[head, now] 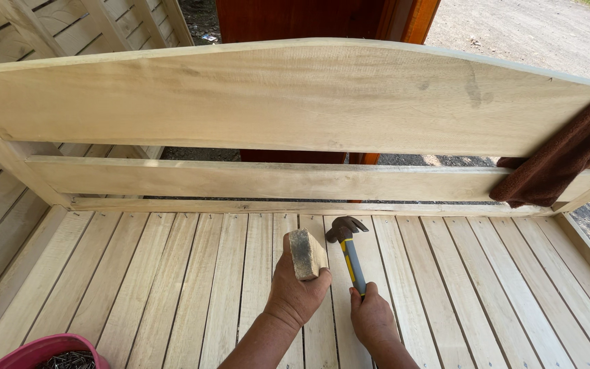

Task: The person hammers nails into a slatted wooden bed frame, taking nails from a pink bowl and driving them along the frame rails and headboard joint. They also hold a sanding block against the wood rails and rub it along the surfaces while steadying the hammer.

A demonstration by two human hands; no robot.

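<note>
Wooden bench frame (295,102): pale unfinished timber, arched top board across the back, a straight rail (261,181) below it, a thin strip along the foot of the back.

Seat slats (172,287): narrow boards running from the near edge toward the back, thin gaps between them, small nail heads in a row near the far ends.

Brown cloth (561,160): draped over the right end of the back, hanging down across the rail.

Pink bowl (39,350): bottom left corner, partly out of view, holding a heap of dark nails.

Left hand (296,283): fingers clenched around a small wooden block (306,254), held upright on a slat near the middle of the seat, well short of the back.

Right hand (371,316): fingers closed on the lower handle of a claw hammer (349,249), yellow and blue grip, dark head just right of the block; whether the head touches the slat cannot be told.

Handling note, as a judgement: the block is best kept square against the slat with fingertips clear of the hammer's line. A grip low on the handle suits short, controlled taps; light blows would spare the soft pale wood from dents and keep the gaps even.
</note>
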